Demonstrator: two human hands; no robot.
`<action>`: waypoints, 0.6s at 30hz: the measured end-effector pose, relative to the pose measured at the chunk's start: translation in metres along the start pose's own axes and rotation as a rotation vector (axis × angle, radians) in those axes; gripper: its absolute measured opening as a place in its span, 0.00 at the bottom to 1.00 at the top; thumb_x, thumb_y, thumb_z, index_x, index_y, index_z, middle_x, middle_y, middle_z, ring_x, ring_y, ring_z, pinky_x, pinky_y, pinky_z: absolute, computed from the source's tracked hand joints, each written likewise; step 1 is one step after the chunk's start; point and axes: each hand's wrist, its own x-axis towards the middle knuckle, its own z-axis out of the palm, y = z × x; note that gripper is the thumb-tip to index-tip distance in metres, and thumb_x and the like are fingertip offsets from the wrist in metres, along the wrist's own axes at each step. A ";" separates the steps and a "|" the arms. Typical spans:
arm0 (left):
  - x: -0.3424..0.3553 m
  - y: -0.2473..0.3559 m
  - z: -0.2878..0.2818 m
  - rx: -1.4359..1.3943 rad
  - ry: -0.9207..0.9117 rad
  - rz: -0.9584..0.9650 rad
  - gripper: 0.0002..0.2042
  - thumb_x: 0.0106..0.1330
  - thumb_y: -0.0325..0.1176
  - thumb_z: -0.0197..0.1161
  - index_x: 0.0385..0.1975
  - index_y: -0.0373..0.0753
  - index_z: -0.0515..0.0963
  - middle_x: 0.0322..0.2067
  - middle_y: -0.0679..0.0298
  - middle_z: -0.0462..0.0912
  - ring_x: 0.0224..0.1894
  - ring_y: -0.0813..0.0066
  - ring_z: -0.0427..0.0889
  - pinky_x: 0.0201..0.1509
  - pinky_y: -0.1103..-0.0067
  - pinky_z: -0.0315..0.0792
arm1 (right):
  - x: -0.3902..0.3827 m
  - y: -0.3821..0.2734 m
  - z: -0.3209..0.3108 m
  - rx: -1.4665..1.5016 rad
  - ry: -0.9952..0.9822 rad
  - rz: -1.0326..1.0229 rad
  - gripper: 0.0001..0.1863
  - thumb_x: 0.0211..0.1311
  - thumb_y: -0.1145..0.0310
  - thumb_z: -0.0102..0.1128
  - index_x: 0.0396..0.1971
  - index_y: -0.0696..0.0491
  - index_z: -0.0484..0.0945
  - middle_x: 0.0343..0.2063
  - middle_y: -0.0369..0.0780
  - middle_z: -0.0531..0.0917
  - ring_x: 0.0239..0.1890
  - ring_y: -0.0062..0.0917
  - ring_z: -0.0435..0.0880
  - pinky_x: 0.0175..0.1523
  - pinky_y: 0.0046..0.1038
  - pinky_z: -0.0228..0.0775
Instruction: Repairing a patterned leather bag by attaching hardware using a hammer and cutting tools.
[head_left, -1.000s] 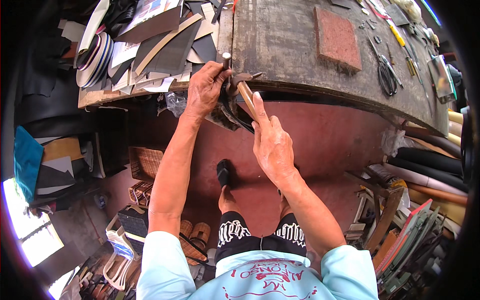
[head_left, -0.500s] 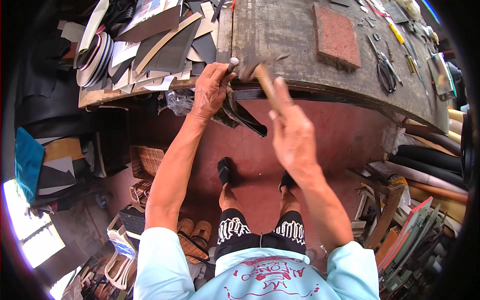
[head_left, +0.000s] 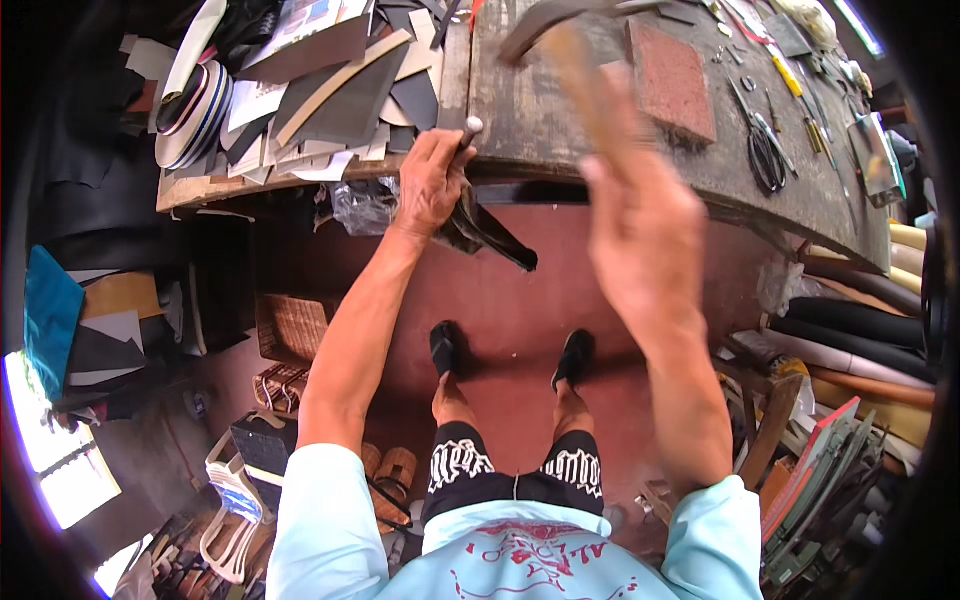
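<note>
At the near edge of the workbench (head_left: 560, 120), my left hand (head_left: 432, 180) is closed around a short metal punch (head_left: 472, 127), whose shiny round head sticks up past the fingers. A dark, strap-like piece (head_left: 500, 238) hangs from under that hand over the bench edge. What the punch's lower end touches is hidden by my fingers. My right hand (head_left: 648, 225), slightly blurred, grips the wooden handle of a hammer (head_left: 575, 75). The hammer is raised up and right of the punch, its curved dark metal head apart from it.
Leather and card offcuts (head_left: 340, 100) pile up on the bench's left, beside a striped hat (head_left: 200, 115). A reddish slab (head_left: 672, 85) lies right of the hammer. Scissors (head_left: 768, 155) and several hand tools lie farther right. Material rolls (head_left: 850, 320) stack below the bench's right side.
The hammer and my right hand have swung up and to the right, away from the punch. My left hand stays at nearly the same spot, still holding the punch.
</note>
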 end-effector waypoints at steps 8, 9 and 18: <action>0.002 0.002 0.005 -0.021 0.022 0.034 0.08 0.63 0.26 0.66 0.37 0.34 0.74 0.33 0.56 0.77 0.35 0.53 0.77 0.38 0.68 0.73 | -0.027 -0.016 0.025 -0.069 -0.208 0.264 0.32 0.67 0.77 0.55 0.71 0.49 0.59 0.49 0.53 0.82 0.43 0.48 0.84 0.48 0.42 0.75; 0.000 0.002 0.004 -0.021 0.059 0.013 0.08 0.62 0.25 0.65 0.37 0.34 0.74 0.33 0.55 0.77 0.35 0.52 0.77 0.38 0.67 0.73 | -0.023 -0.017 0.040 -0.016 -0.249 0.321 0.34 0.65 0.78 0.55 0.71 0.44 0.60 0.48 0.56 0.80 0.43 0.50 0.82 0.48 0.41 0.74; -0.012 -0.008 0.021 -0.144 0.061 -0.188 0.06 0.77 0.31 0.48 0.39 0.34 0.67 0.34 0.59 0.74 0.34 0.69 0.78 0.40 0.73 0.74 | 0.003 0.090 0.066 -0.555 -0.229 0.370 0.37 0.60 0.79 0.56 0.69 0.38 0.64 0.40 0.47 0.74 0.47 0.43 0.79 0.46 0.44 0.73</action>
